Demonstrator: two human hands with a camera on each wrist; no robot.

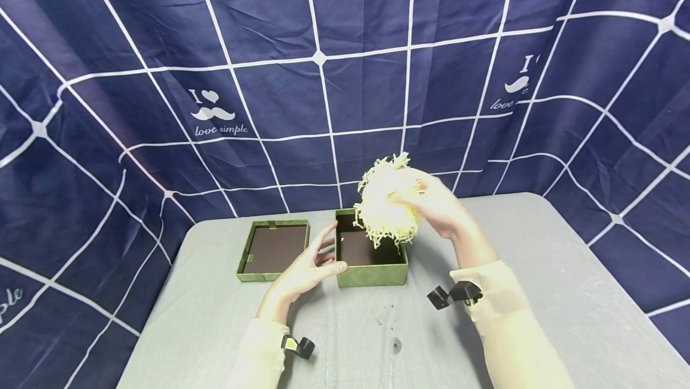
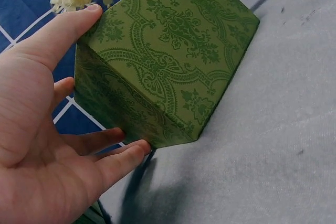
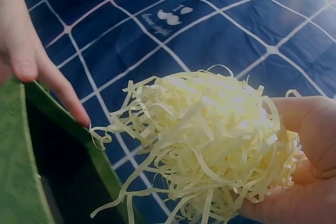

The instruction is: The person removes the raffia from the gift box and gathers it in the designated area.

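Note:
A green patterned box [image 1: 372, 275] with a dark brown inside stands without its cover, a small pale scrap inside it. My left hand [image 1: 307, 269] spans its left side; in the left wrist view the thumb [image 2: 86, 17] touches the upper front corner and the other fingertips touch the side wall. Above the box's right part, my right hand [image 1: 439, 203] holds a fluffy bundle of pale yellow shredded paper [image 1: 385, 203]. Loose strands of the shredded paper [image 3: 205, 145] hang down in the right wrist view, the thumb and fingers around its right side.
Left of the box lies a shallow green box lid [image 1: 272, 248], brown inside facing up. Both rest on a grey cloth-covered table [image 1: 431, 341] with a few dark spots near the front. Blue cloth with white lines [image 1: 366, 95] rises behind and at both sides.

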